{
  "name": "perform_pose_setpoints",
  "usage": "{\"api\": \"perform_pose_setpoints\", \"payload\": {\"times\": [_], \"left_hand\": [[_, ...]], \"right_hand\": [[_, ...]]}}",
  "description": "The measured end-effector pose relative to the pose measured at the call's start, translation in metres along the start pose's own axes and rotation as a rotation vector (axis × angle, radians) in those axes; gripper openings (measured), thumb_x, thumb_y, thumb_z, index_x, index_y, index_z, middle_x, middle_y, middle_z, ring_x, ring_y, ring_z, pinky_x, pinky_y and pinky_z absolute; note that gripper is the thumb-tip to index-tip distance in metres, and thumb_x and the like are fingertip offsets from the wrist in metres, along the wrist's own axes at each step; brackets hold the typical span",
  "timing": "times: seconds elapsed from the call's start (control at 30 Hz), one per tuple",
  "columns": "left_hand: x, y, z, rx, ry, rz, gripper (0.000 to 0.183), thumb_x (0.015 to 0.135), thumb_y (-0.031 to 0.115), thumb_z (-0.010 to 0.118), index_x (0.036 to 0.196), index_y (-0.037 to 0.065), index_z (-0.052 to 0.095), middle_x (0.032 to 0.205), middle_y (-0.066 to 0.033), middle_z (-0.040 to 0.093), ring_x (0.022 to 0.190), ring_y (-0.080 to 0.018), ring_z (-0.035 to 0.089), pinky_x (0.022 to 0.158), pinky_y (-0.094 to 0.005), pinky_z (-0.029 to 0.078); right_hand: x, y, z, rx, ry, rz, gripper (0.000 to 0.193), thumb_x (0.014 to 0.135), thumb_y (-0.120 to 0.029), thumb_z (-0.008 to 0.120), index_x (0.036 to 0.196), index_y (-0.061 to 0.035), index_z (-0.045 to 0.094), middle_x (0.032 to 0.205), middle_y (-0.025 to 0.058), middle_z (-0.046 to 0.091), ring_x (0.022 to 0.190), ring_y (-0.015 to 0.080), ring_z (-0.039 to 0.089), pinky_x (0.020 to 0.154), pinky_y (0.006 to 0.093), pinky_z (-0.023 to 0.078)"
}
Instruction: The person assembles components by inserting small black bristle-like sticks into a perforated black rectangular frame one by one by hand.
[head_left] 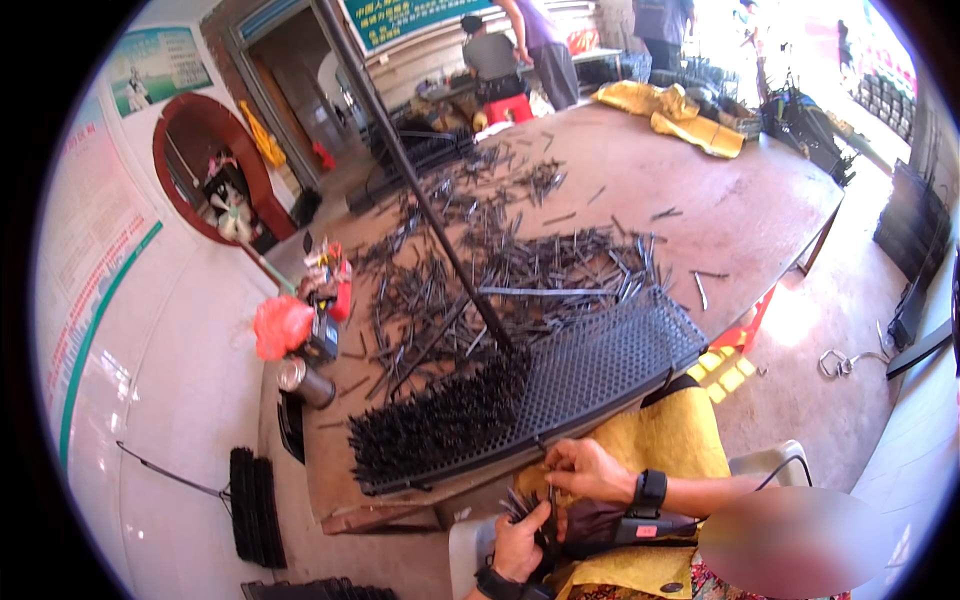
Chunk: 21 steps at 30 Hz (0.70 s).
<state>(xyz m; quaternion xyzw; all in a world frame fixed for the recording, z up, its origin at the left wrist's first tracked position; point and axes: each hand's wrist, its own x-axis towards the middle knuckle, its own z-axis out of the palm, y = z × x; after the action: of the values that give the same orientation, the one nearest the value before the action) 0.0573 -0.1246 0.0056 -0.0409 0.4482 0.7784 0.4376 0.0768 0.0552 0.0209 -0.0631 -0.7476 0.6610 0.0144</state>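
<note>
Your left hand (517, 550) closes thumb and fingers on a bundle of dark strips (520, 507) over your lap, its forearm cut off below. Your right hand (592, 472) bunches its fingertips beside them; whether they pinch a strip, you cannot tell. The pink label (648, 531) near that wrist is too small to read; lettering fills the green banner (415, 22). Bristles (430, 425) hide part of the perforated board (610, 350) ahead. A blurred patch (797, 542) covers the lower right.
</note>
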Motion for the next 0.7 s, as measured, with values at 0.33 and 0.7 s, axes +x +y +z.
{"api": "perform_pose_setpoints", "payload": {"times": [0.33,0.7], "left_hand": [[-0.008,-0.01,0.0,0.205,0.208,0.06,0.027,0.08,0.0,0.06,0.107,-0.003,0.059,0.101,-0.0079,0.062,0.086,-0.0195,0.061,0.077,-0.0293,0.05],[0.003,-0.015,0.012,0.4,0.274,0.187,0.019,0.079,0.001,0.061,0.097,-0.004,0.063,0.089,-0.0057,0.063,0.075,-0.0155,0.057,0.068,-0.0276,0.048]], "right_hand": [[-0.03,0.003,-0.002,0.338,-0.15,0.137,0.036,0.077,-0.001,0.058,0.107,0.0111,0.043,0.07,0.0154,0.061,0.059,0.0194,0.061,0.049,0.0279,0.049],[-0.036,0.025,-0.003,0.343,-0.062,-0.031,0.031,0.077,-0.011,0.06,0.101,0.0062,0.051,0.076,0.0074,0.058,0.068,0.0129,0.055,0.058,0.0252,0.044]]}}
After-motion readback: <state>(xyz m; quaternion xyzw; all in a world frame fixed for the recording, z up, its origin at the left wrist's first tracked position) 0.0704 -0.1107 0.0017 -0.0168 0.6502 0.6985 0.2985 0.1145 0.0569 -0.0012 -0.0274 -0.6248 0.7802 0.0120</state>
